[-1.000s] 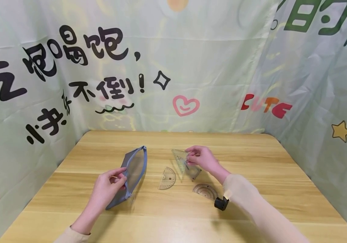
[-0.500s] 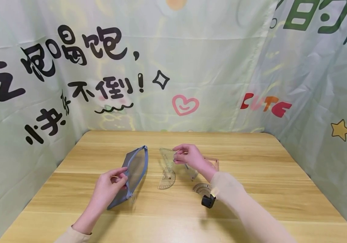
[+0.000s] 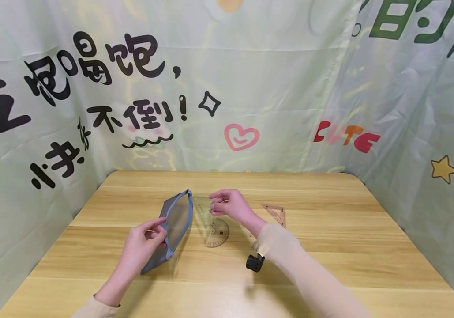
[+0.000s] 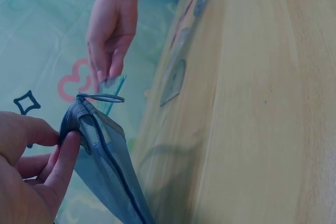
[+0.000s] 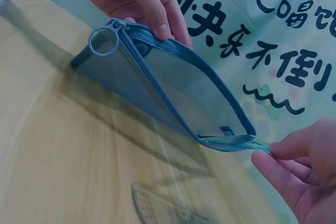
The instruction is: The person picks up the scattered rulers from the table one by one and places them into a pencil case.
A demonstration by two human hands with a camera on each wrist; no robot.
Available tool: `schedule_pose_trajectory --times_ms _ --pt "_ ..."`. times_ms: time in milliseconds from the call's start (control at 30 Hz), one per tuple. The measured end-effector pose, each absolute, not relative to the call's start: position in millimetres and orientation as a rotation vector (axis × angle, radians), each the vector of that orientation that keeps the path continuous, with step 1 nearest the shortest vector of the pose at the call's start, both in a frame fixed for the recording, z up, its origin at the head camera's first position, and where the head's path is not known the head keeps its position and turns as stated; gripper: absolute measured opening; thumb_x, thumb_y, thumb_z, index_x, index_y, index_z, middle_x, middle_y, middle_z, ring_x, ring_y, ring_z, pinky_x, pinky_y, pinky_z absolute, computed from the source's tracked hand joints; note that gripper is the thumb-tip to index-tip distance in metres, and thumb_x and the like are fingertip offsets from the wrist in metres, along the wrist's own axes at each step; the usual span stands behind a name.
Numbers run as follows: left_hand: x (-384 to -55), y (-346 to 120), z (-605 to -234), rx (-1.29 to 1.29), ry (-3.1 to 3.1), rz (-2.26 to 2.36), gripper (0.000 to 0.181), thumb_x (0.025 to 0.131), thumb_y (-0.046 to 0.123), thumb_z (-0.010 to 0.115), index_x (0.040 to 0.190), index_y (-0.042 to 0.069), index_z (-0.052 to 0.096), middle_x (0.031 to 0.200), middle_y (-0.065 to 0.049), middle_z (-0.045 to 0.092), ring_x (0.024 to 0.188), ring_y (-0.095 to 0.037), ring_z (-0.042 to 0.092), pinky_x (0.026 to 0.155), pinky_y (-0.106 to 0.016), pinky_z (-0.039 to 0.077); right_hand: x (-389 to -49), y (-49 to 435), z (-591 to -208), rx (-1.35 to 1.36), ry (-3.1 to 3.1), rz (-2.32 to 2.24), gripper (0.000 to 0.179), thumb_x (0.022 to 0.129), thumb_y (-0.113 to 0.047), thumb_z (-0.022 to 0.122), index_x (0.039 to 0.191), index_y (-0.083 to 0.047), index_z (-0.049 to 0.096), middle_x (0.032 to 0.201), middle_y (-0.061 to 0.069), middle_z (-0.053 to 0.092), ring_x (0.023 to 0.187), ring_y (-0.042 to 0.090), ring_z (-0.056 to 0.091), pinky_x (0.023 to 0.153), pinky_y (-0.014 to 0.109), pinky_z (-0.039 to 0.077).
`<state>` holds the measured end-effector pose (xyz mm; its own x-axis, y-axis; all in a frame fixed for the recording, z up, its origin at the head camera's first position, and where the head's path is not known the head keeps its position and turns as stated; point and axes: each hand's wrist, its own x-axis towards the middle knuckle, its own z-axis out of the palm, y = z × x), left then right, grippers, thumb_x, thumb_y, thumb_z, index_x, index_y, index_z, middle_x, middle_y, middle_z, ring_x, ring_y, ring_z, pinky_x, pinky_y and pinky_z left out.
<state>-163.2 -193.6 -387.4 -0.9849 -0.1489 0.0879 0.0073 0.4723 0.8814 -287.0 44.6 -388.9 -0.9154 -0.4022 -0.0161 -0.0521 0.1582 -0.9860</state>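
My left hand (image 3: 141, 247) pinches the near rim of a blue-grey zip pouch (image 3: 180, 218), holding it up on the table with its mouth gaping towards the right. A clear greenish set square (image 3: 202, 208) is pinched between the thumb and fingers of my right hand (image 3: 232, 206). In the right wrist view, the set square's pointed end (image 5: 231, 141) lies at the far end of the pouch's mouth; how deep it reaches inside I cannot tell. The zip's ring pull (image 5: 104, 40) hangs at the near end.
A clear protractor (image 3: 219, 232) lies on the wooden table (image 3: 330, 265) just right of the pouch. Another protractor (image 3: 255, 245) is mostly hidden by my right sleeve. Beyond that forearm lies a pinkish set square (image 3: 278, 213). Printed cloth (image 3: 282, 88) hangs behind the table.
My right hand has carried the greenish set square leftwards, from above the other rulers to the pouch's mouth. My left hand and the pouch have stayed nearly still.
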Motion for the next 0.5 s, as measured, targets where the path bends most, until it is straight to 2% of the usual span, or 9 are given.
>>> schedule_pose_trajectory --times_ms 233,367,500 --pt "-162.2 -193.3 -386.6 0.127 -2.562 -1.538 0.039 0.089 0.000 0.067 0.128 -0.004 0.062 0.093 -0.014 0.065 0.068 -0.005 0.063 0.063 -0.020 0.061 -287.6 27.0 -390.9 -0.414 2.109 -1.843 0.037 0.090 0.008 0.062 0.127 0.010 0.059 0.092 0.012 0.064 0.074 0.013 0.071 0.078 0.029 0.065" --pt "-162.8 -193.2 -387.3 0.126 -2.556 -1.549 0.039 0.089 -0.001 0.067 0.128 -0.005 0.062 0.093 -0.014 0.064 0.069 -0.005 0.063 0.063 -0.020 0.062 -286.7 20.3 -390.4 -0.400 2.078 -1.862 0.038 0.090 0.008 0.061 0.128 0.010 0.058 0.097 0.016 0.065 0.078 0.015 0.072 0.080 0.029 0.064" --pt "-163.1 -192.7 -387.0 0.126 -2.551 -1.559 0.039 0.089 0.000 0.067 0.128 -0.004 0.062 0.093 -0.014 0.064 0.069 -0.004 0.063 0.064 -0.021 0.062 -285.3 14.5 -389.5 -0.406 2.077 -1.852 0.038 0.090 0.008 0.062 0.127 0.010 0.058 0.100 0.020 0.066 0.075 0.014 0.071 0.084 0.034 0.064"
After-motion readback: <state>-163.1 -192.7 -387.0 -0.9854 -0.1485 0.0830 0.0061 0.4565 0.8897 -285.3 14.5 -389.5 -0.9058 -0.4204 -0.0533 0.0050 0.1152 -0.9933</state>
